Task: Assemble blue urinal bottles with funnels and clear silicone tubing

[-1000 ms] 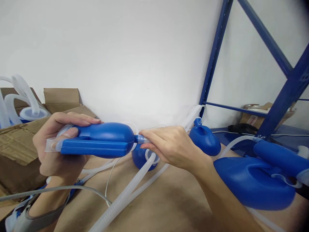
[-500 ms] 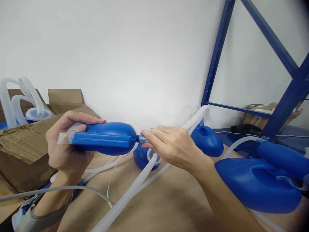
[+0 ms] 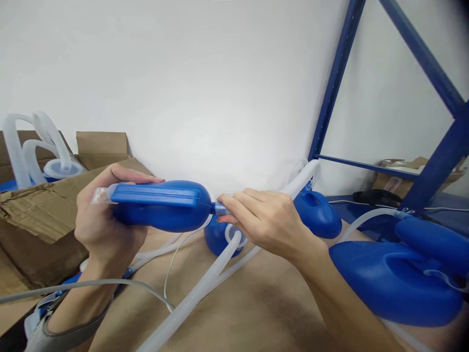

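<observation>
My left hand (image 3: pixel 106 220) is wrapped round one end of a blue plastic bottle (image 3: pixel 164 208), which I hold sideways above the table with its long handle side facing me. A clear plastic piece (image 3: pixel 102 195) sticks out at its left end. On the right, the bottle narrows to a short spout with a clear tube end (image 3: pixel 221 209) around it. The fingers of my right hand (image 3: pixel 262 215) pinch that tube end; the rest of it is hidden behind them. Below, another blue bottle (image 3: pixel 216 239) has a translucent corrugated hose (image 3: pixel 190 293) at its pale mouth.
An open cardboard box (image 3: pixel 40 220) with hoses and a lidded bottle stands left. More blue bottles (image 3: pixel 388 288) lie at right, one (image 3: pixel 317 212) farther back. A grey cable (image 3: pixel 110 282) crosses my left forearm. Blue rack posts (image 3: pixel 337 78) rise before the white wall.
The bottle has rolled slightly in my left hand, so its handle side faces more upward. Both hands appear a little farther right, along with a small shift of the whole view.
</observation>
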`<state>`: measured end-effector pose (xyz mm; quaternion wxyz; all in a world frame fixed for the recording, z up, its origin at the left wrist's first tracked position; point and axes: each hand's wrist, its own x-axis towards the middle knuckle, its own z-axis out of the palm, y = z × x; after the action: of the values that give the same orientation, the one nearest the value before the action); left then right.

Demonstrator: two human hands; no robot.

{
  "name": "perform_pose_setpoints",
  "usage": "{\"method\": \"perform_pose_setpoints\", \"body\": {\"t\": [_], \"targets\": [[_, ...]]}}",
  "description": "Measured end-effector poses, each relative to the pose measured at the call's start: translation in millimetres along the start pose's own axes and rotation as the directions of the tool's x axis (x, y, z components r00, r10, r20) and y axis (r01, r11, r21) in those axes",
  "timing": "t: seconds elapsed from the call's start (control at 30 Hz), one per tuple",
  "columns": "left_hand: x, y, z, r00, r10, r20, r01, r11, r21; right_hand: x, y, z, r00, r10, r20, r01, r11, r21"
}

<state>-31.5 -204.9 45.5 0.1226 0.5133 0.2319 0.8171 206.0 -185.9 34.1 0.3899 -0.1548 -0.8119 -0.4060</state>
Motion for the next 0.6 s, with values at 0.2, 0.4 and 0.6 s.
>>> {"method": "perform_pose_setpoints", "body": {"t": [0.2, 0.4, 0.6], "targets": [[-4.6, 8.8, 5.6, 0.998, -0.031, -0.054, 0.033, 0.999, 0.029, 2.0, -0.6, -5.2, 0.999, 0.031, -0.017, -0.029, 0.993, 0.111], [-4.4, 7.5, 4.1, 0.996, -0.057, -0.067, 0.056, 0.998, -0.020, 2.6, -3.1, -9.1, 1.000, 0.029, -0.006, -0.028, 0.983, 0.180], [-4.8, 11.2, 9.0, 0.999, -0.017, -0.048, 0.016, 1.000, -0.016, 2.9, -4.6, -9.2, 0.998, 0.056, 0.029, -0.060, 0.986, 0.153]]}}
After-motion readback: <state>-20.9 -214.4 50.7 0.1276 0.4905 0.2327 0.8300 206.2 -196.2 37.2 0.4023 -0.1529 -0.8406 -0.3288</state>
